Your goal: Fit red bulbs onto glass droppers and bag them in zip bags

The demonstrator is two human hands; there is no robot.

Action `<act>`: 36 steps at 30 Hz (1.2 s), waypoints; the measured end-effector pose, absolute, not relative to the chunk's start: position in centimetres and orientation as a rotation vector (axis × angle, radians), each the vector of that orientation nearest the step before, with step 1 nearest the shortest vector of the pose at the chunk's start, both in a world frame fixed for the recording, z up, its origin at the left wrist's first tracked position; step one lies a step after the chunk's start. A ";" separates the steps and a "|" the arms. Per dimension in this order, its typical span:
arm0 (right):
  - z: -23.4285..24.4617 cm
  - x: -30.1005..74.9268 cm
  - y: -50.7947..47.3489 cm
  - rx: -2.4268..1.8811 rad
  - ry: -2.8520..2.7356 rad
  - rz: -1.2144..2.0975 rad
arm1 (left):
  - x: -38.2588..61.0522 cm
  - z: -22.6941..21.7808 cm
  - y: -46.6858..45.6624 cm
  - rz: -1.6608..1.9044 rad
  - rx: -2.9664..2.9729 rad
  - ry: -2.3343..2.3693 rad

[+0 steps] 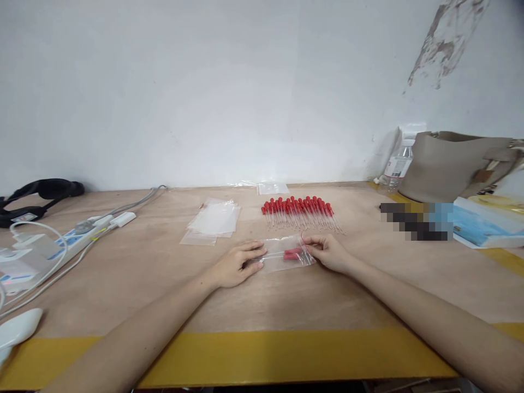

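Observation:
A clear zip bag (274, 265) lies in front of me with a few droppers inside, their red bulbs (291, 254) toward its right end and thin clear stems pointing left. My right hand (329, 252) pinches the bag's right edge, where a red line runs, between thumb and fingers. Over the bag's left end rests my left hand (239, 265), fingers stretched out and thumb apart, fingertips touching the plastic. Just beyond the bag, a row of several red-bulbed droppers (301, 210) lies side by side, bulbs away from me. Left of them is a loose pile of flat clear bags (213, 219).
At left are a power strip (73, 240) with plugs and cables, a black headband-like device (41, 196) and a white object (20, 327). A water bottle (399, 166), a grey-beige bag (446, 166) and a blue-and-white packet (483, 224) stand at right. Yellow tape (286, 357) edges the table.

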State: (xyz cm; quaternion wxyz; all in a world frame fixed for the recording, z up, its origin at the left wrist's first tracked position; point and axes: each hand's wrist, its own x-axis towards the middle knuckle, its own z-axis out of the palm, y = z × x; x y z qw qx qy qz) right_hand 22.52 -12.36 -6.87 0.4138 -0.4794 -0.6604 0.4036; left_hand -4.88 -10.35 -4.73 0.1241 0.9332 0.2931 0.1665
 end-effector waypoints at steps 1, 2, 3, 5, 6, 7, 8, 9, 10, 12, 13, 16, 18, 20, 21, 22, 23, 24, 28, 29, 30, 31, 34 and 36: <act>-6.8 22.7 -12.2 -1.209 -1.660 1.000 | -4.9 -4.7 -10.4 0.484 2.722 0.857; -6.7 23.0 -11.9 -1.232 -1.657 0.959 | -4.9 -4.7 -10.4 0.482 2.724 0.858; -6.5 23.3 -11.6 -1.274 -1.652 0.892 | -4.9 -4.6 -10.5 0.478 2.727 0.860; -5.9 24.0 -10.7 -1.393 -1.640 0.686 | -4.8 -4.5 -10.5 0.468 2.734 0.865; -5.5 24.3 -10.0 -1.459 -1.636 0.558 | -4.8 -4.5 -10.5 0.463 2.737 0.869; -5.1 24.6 -9.3 -1.517 -1.646 0.429 | -4.8 -4.4 -10.6 0.459 2.738 0.874; -4.6 24.8 -8.5 -1.574 -1.657 0.310 | -4.8 -4.4 -10.5 0.458 2.738 0.879; -4.1 25.0 -7.6 -1.635 -1.672 0.218 | -4.8 -4.4 -10.5 0.459 2.739 0.882; -3.7 25.0 -6.7 -1.700 -1.695 0.150 | -4.8 -4.5 -10.5 0.458 2.739 0.883; -3.2 24.6 -4.7 -1.801 -1.708 0.071 | -4.8 -4.5 -10.5 0.455 2.739 0.883; -3.1 24.3 -3.7 -1.829 -1.697 0.058 | -4.8 -4.5 -10.5 0.453 2.738 0.883; -3.2 22.7 -1.1 -1.906 -1.648 0.053 | -4.9 -4.4 -10.6 0.432 2.742 0.886; -3.3 21.7 0.2 -1.950 -1.626 0.055 | -4.9 -4.3 -10.7 0.416 2.746 0.887; -3.4 20.8 1.1 -1.987 -1.607 0.060 | -4.9 -4.2 -10.7 0.407 2.747 0.883; -3.3 20.5 1.4 -2.006 -1.598 0.067 | -4.9 -4.1 -10.7 0.407 2.746 0.879; -3.3 20.3 1.7 -2.022 -1.588 0.077 | -4.9 -4.1 -10.7 0.410 2.745 0.872; -3.2 20.1 1.8 -2.036 -1.577 0.088 | -4.9 -4.1 -10.7 0.416 2.744 0.863; -3.1 20.0 2.0 -2.047 -1.564 0.099 | -4.9 -4.1 -10.7 0.423 2.742 0.855; -3.0 19.8 2.0 -2.059 -1.483 0.117 | -4.9 -4.2 -10.6 0.434 2.737 0.850; -3.0 19.8 2.0 -2.054 -1.460 0.117 | -4.9 -4.2 -10.6 0.433 2.737 0.857; -3.0 19.7 1.9 -2.048 -1.440 0.116 | -4.9 -4.2 -10.6 0.433 2.738 0.862; -3.0 19.6 1.9 -2.039 -1.424 0.117 | -4.9 -4.3 -10.6 0.435 2.740 0.864; -3.0 19.4 1.9 -2.005 -1.394 0.135 | -4.9 -4.3 -10.6 0.446 2.744 0.853; -3.0 19.2 1.9 -1.978 -1.375 0.145 | -4.9 -4.2 -10.7 0.451 2.743 0.851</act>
